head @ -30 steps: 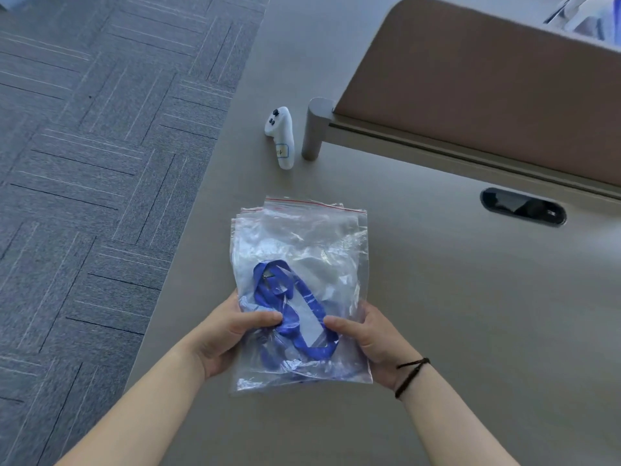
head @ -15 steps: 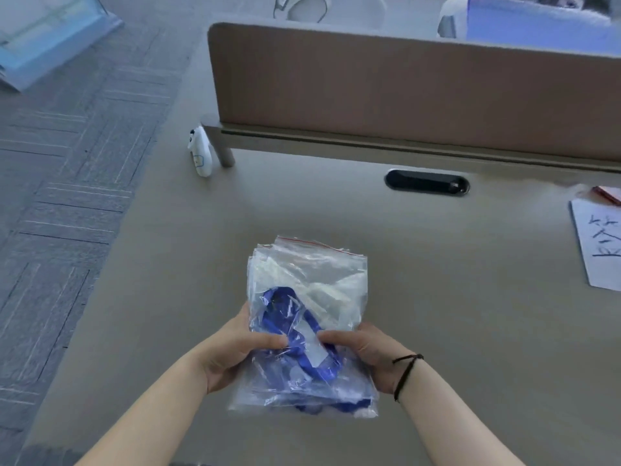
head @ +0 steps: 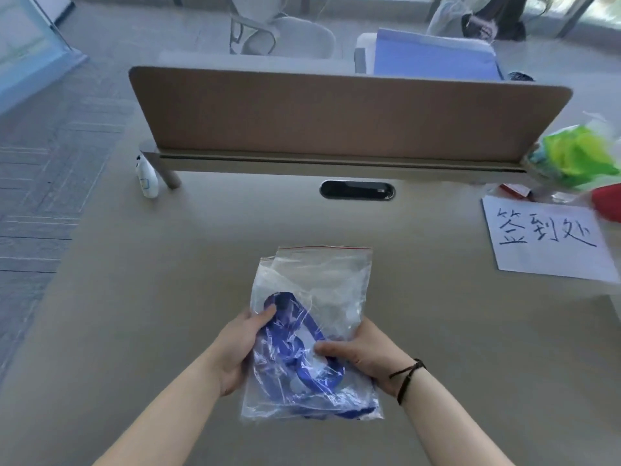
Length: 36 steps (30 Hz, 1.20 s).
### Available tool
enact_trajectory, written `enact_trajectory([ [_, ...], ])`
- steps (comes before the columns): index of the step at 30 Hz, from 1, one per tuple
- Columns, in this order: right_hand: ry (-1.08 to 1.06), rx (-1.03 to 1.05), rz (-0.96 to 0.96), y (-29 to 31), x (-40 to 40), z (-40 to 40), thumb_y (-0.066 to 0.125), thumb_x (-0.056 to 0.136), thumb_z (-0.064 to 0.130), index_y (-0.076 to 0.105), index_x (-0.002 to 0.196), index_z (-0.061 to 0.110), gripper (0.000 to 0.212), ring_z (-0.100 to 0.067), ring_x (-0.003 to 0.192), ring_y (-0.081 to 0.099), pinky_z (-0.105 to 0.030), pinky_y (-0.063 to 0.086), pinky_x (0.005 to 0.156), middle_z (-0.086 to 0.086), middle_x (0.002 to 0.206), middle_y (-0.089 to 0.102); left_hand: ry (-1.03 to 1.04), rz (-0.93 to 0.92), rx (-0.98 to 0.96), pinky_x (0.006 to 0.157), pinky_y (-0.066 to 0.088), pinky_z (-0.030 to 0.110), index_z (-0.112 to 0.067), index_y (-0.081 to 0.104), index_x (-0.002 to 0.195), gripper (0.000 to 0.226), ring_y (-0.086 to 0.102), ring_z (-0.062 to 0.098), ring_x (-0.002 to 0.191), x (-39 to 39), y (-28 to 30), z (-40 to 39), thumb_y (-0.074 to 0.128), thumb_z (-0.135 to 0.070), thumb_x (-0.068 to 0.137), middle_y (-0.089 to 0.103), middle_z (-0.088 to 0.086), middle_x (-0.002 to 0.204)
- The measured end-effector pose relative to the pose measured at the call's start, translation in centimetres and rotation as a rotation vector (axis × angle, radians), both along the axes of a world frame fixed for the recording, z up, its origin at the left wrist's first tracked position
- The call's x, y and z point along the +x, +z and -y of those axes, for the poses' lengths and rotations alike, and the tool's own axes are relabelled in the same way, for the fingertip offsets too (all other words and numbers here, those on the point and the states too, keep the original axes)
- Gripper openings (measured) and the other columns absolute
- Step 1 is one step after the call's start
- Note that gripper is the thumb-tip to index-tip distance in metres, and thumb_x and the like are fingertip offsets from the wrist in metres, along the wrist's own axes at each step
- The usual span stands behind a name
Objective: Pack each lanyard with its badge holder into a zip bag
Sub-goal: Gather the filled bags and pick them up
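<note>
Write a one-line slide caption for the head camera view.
Both hands, left and right, hold a stack of zip bags with a blue lanyard inside, above the desk.

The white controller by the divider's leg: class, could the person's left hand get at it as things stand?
Probably yes, but not at once. The desk between the left hand and the white controller is bare, so nothing blocks the way; the hand, however, is gripping the zip bag and must let go first.

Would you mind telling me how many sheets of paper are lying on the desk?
1: a white handwritten sheet at the desk's far right, before the green bag. Others may be out of frame.
</note>
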State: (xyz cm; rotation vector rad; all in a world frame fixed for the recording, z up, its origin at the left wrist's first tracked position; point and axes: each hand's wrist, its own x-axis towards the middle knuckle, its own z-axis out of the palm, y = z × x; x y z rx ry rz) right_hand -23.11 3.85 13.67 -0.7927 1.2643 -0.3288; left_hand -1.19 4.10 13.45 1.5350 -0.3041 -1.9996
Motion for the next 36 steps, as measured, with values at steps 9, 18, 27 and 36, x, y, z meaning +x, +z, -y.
enact_trajectory([
  [9, -0.53, 0.319, 0.1, 1.7, 1.5, -0.7, 0.062, 0.09, 0.054, 0.065, 0.119, 0.008, 0.054, -0.027, 0.082, 0.075, -0.039, 0.061, 0.073, -0.012, 0.098, 0.076, -0.06, 0.042, -0.05, 0.084, 0.057, 0.058, -0.011, 0.055, 0.127, 0.027, 0.072, 0.043, 0.093, 2.3, -0.3, 2.1, 0.041, -0.008, 0.104, 0.073, 0.026, 0.104],
  [18, -0.505, 0.152, -0.196, 1.5, 2.6, -0.8, 0.051, 0.099, 0.05, 0.064, 0.091, 0.023, 0.031, -0.013, 0.051, 0.052, -0.022, 0.044, 0.055, 0.004, 0.061, 0.052, -0.171, -0.044, -0.099, 0.088, 0.057, 0.055, -0.023, 0.053, 0.129, 0.036, 0.072, 0.038, 0.1, 3.5, -0.1, 2.4, 0.063, -0.012, 0.096, 0.074, 0.015, 0.112],
  [27, -0.625, 0.093, 0.257, 1.1, -4.8, -2.9, 0.046, 0.094, -0.013, 0.065, 0.123, 0.022, 0.049, -0.029, 0.079, 0.069, -0.042, 0.057, 0.073, -0.019, 0.113, 0.072, -0.402, -0.085, -0.13, 0.102, 0.049, 0.055, -0.028, 0.047, 0.136, 0.043, 0.068, 0.035, 0.112, -1.9, 1.3, 2.6, 0.059, -0.013, 0.098, 0.071, 0.011, 0.123],
  [36, -0.624, -0.023, 0.176, 1.3, -22.3, -5.5, 0.049, 0.09, -0.018, 0.064, 0.126, 0.033, 0.064, -0.021, 0.082, 0.06, -0.034, 0.052, 0.074, -0.01, 0.12, 0.071, -0.654, -0.008, -0.248, 0.1, 0.041, 0.064, -0.058, 0.041, 0.133, 0.059, 0.053, 0.051, 0.125, -17.7, 1.6, 2.6, 0.058, -0.013, 0.099, 0.069, 0.004, 0.128],
])
